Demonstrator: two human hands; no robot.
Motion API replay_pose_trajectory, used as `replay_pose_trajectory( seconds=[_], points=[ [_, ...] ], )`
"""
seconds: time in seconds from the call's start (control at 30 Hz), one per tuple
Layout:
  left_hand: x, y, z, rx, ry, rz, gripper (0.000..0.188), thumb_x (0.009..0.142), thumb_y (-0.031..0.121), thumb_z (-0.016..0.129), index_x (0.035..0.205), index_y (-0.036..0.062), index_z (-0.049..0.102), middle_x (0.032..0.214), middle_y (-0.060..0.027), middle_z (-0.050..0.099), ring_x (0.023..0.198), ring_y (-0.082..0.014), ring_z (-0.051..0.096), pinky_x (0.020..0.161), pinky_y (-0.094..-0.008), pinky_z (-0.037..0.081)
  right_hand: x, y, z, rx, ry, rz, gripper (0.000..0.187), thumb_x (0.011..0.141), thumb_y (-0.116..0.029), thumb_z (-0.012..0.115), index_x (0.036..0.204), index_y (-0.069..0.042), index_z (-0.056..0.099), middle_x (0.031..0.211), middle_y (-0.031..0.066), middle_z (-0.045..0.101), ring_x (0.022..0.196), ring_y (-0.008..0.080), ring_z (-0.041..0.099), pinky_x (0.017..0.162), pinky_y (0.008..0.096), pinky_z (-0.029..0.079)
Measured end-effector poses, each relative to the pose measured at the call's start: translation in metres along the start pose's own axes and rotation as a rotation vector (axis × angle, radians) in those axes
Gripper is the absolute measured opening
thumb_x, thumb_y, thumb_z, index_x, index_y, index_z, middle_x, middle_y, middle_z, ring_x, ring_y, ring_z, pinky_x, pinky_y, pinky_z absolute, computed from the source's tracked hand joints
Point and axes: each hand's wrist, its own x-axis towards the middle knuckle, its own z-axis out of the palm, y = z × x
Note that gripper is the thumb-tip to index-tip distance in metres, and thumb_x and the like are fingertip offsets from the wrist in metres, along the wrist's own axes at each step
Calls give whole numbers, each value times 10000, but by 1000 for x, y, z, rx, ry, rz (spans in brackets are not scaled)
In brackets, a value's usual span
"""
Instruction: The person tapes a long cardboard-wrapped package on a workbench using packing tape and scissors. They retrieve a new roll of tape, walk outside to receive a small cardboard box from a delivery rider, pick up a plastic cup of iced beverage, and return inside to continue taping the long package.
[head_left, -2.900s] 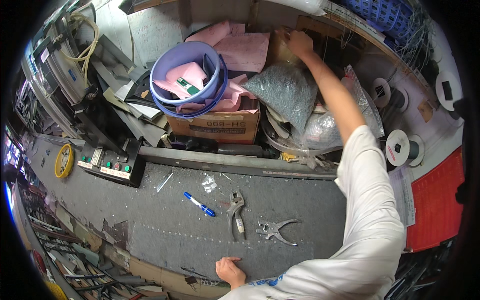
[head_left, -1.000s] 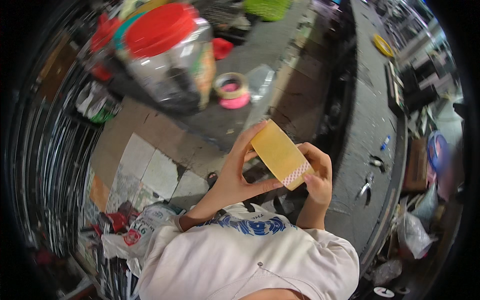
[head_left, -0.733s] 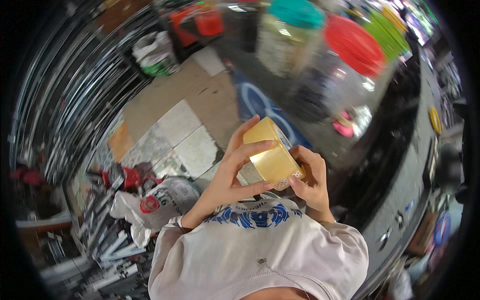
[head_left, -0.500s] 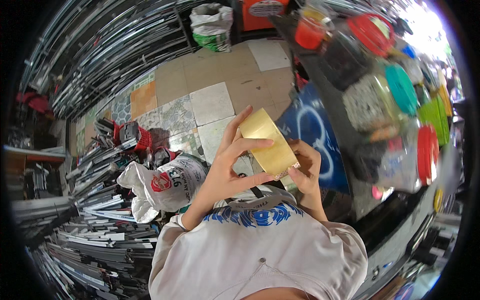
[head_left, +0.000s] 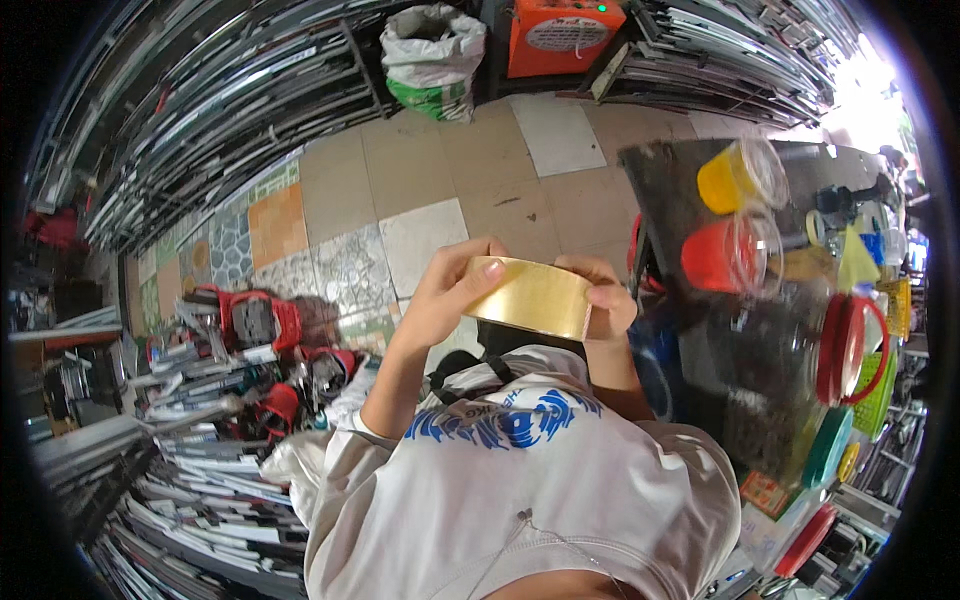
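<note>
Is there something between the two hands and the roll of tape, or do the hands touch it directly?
Nothing visible stands between. The left hand and the right hand both grip the yellowish tape roll directly, one at each side, in front of the chest.

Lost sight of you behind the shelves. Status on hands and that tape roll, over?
Left hand and right hand both gripping the yellow tape roll, held at chest height. Nothing between hands and roll. Tiled floor beyond.
</note>
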Motion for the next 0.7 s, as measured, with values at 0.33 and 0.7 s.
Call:
replay_pose_trajectory(
  seconds=[0.33, 0.7],
  points=[
    [208, 54, -103, 383, 312, 170, 314, 922, 241, 632, 778, -39, 642, 664, -92, 615, 626, -154, 563, 593, -291, 420, 211, -129, 12, -1153, 322, -367, 313, 865, -117, 624, 1138, 31, 661, 1162, 150, 657, 1171, 249, 553, 1002, 329, 381],
    [495, 87, -197, 377, -490, 294, 339, 937, 258, 562, 749, -14, 636, 621, -126, 566, 577, -281, 533, 578, -374, 383, 376, -206, -24, -672, 551, -277, 218, 846, -101, 694, 1020, 25, 658, 1055, 120, 653, 1072, 202, 579, 957, 323, 408]
  ],
)
